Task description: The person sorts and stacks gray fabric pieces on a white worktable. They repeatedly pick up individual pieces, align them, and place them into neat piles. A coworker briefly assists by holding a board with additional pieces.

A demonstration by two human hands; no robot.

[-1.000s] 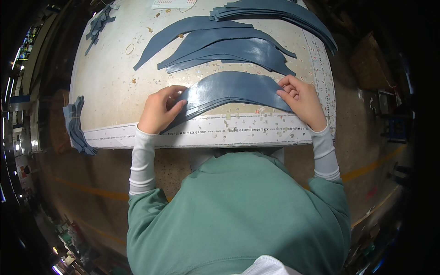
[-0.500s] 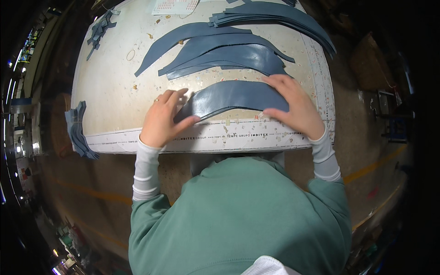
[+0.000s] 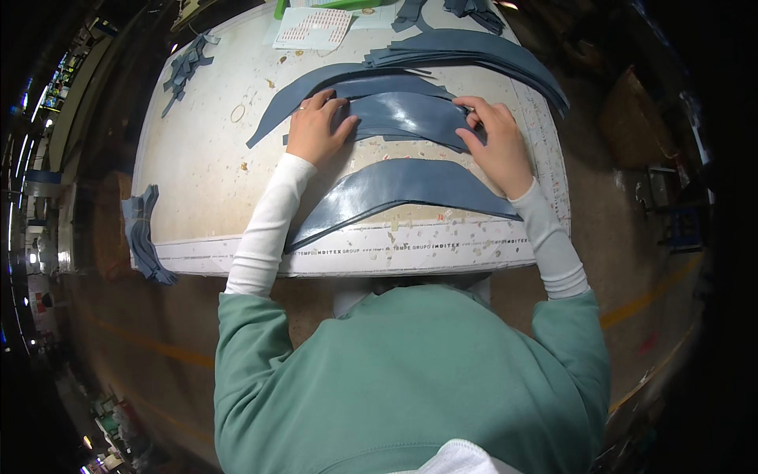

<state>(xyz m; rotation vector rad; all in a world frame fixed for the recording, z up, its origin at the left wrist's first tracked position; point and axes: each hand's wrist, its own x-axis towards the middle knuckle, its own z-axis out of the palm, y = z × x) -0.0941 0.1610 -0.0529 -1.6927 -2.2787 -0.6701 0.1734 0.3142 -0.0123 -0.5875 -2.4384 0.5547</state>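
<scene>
Left hand [image 3: 320,130] and right hand [image 3: 499,150] curl at either end of the middle stack [image 3: 403,112], grip impossible to tell; uneven pushing could skew its layers.

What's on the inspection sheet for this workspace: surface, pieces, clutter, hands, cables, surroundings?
Surface: pale table, small scraps scattered on it.
Pieces: near stack, middle stack and far stack, all curved and blue.
Clutter: printed sheet toward the far edge; strip pile far left; strip bundle near left.
Hands: left hand at middle stack's left end, right hand at its right end; grip unclear.
Cables: nothing seen.
Surroundings: brown floor; dark margins unreadable.
</scene>
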